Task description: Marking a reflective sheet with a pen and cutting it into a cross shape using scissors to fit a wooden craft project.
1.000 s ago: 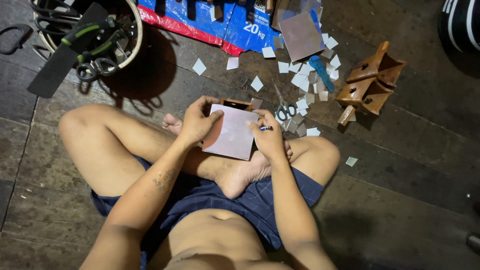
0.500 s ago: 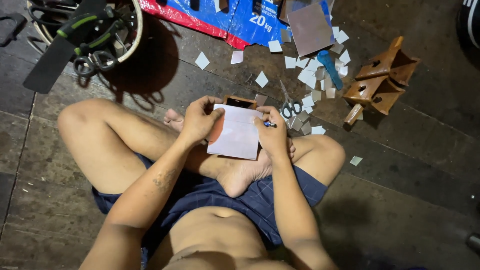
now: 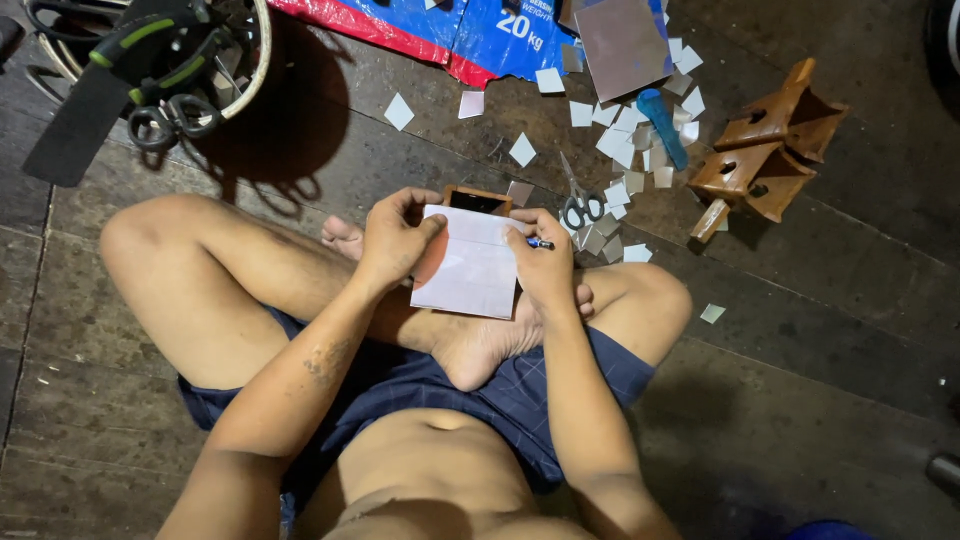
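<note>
Seated cross-legged on the floor, the person pinches a pale rectangular sheet at its left edge with the left hand. The right hand presses the sheet's right edge while gripping a small blue-tipped tool. Scissors lie just beyond.

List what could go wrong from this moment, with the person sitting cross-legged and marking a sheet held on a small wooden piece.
The pale sheet is pinned only by the left hand at one edge, so it may slip under the pen in the right hand, skewing the mark. The scissors lie close beside the bare foot; a shift of the legs could catch them. Loose cut squares could scatter.
</note>
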